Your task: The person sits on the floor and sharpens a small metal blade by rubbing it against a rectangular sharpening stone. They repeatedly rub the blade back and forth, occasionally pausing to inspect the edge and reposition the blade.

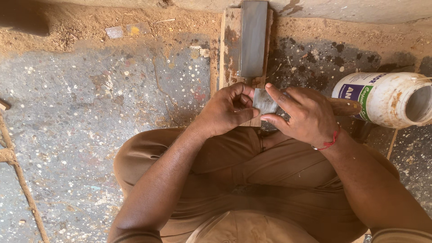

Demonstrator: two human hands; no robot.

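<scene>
Two hands meet just above our knees, and between them we hold a small flat blade, grey and dull, with a wooden handle running out to the right behind the right hand. Our left hand is curled, thumb and bent fingers pinching the blade's left edge. Our right hand is also closed on it, forefinger laid along the top and thumb below, with a red thread round the wrist.

We judge the blade to be stiff, thin steel: light for its size, hard, not fragile, but likely sharp along one edge, which we cannot pick out from here. It looks dry rather than slippery. The safest hold seems to be on the flat faces and the blunt sides, as both hands do now, or further back on the handle, which gives more to grip.

Just beyond the hands lies a long grey sharpening stone, set on a worn wooden board that reaches away from us. Right of the right hand a white plastic jar lies on its side, mouth open to the right. Left of the left hand the spattered concrete floor spreads out, turning to sawdust at the far side.
</scene>
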